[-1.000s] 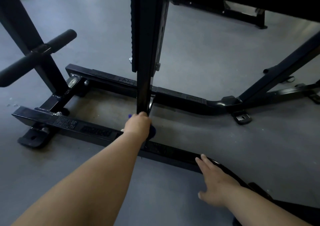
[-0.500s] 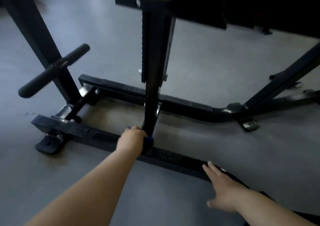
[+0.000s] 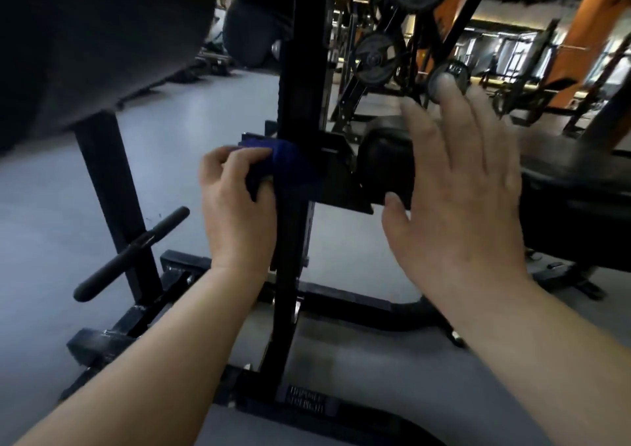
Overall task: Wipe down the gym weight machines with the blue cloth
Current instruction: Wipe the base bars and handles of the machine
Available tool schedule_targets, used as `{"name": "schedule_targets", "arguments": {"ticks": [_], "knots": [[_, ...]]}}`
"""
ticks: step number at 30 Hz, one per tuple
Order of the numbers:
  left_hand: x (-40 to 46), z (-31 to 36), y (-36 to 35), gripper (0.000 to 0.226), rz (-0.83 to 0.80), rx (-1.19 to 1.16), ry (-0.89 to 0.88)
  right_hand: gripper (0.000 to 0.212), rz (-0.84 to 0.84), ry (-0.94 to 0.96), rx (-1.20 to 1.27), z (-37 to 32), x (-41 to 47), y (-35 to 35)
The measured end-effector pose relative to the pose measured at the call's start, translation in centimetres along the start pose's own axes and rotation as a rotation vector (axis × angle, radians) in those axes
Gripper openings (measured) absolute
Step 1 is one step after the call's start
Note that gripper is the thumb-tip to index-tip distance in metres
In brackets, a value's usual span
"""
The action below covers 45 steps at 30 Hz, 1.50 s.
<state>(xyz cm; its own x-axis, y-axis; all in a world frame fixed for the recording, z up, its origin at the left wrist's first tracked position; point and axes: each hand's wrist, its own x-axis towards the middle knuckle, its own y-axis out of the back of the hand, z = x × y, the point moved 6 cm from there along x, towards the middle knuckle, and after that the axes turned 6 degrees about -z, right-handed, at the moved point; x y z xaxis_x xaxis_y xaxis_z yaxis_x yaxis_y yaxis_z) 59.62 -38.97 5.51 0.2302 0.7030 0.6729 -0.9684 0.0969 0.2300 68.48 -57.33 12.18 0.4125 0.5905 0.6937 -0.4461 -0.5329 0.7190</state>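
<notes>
A black upright post of the weight machine rises through the middle of the head view. My left hand grips the blue cloth, which is wrapped round the post about halfway up. My right hand hangs in the air to the right of the post with its fingers spread, touching nothing I can see. Behind it sits a black padded roller on a bracket.
The machine's black base frame lies on the grey floor. A black peg sticks out from a slanted post at the left. A dark seat pad overhangs at upper left. Weight plates and other machines stand behind.
My left hand has slid the cloth up the post from its foot to mid-height. My right hand has lifted off the floor bar into the air. My view has tilted upward.
</notes>
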Motion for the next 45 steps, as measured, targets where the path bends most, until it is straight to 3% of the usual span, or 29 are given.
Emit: {"name": "schedule_targets", "arguments": {"ticks": [3,5,10,14,16,20,24,27,30,32,34,37,43,45], "knots": [[-0.4,-0.9,-3.1,0.032,-0.221,0.108,0.048,0.090,-0.219,-0.102,-0.165,2.4,-0.3,-2.8],[-0.8,-0.4,-4.1,0.032,-0.309,0.125,0.037,0.100,-0.266,-0.081,-0.235,3.1,-1.1,-4.2],[3.5,3.5,-1.8,0.032,-0.085,0.123,-0.108,0.090,-0.302,-0.103,-0.171,2.3,-0.6,-4.0],[0.0,1.1,-3.8,0.039,-0.238,0.345,-0.285,0.093,-0.345,-0.077,-0.237,2.4,-1.2,-4.5],[-0.8,0.0,-3.8,0.033,-0.319,0.298,-0.181,0.093,-0.355,-0.053,-0.268,2.5,-1.3,-4.6],[3.7,4.8,-2.8,0.038,-0.126,0.095,-0.123,0.091,-0.348,-0.042,-0.254,2.1,-0.8,-4.4],[1.5,4.7,-4.1,0.040,-0.232,0.251,-0.257,0.090,-0.342,0.010,-0.292,2.4,-1.2,-4.4],[0.6,4.1,-3.5,0.034,-0.217,0.145,-0.208,0.081,-0.329,0.042,-0.300,2.5,-1.3,-4.5],[5.8,9.6,-0.7,0.030,0.067,0.009,-0.264,0.088,-0.178,0.054,-0.226,2.5,-1.1,-5.1],[9.8,12.3,0.5,0.030,0.195,-0.007,-0.326,0.089,-0.163,0.010,-0.179,2.8,-1.0,-5.3],[11.4,12.4,-0.7,0.031,0.111,0.086,-0.402,0.087,-0.140,0.022,-0.094,3.0,-1.0,-5.3],[9.2,9.3,-2.7,0.034,-0.029,0.160,-0.348,0.086,-0.065,0.038,-0.008,3.3,-0.7,-4.4],[15.1,14.7,-0.7,0.033,0.148,0.040,-0.226,0.077,-0.092,0.067,-0.038,3.3,-0.2,-4.9],[16.5,16.1,-0.8,0.039,0.178,0.070,-0.274,0.078,-0.094,0.074,-0.049,3.5,-0.1,-4.6]]}}
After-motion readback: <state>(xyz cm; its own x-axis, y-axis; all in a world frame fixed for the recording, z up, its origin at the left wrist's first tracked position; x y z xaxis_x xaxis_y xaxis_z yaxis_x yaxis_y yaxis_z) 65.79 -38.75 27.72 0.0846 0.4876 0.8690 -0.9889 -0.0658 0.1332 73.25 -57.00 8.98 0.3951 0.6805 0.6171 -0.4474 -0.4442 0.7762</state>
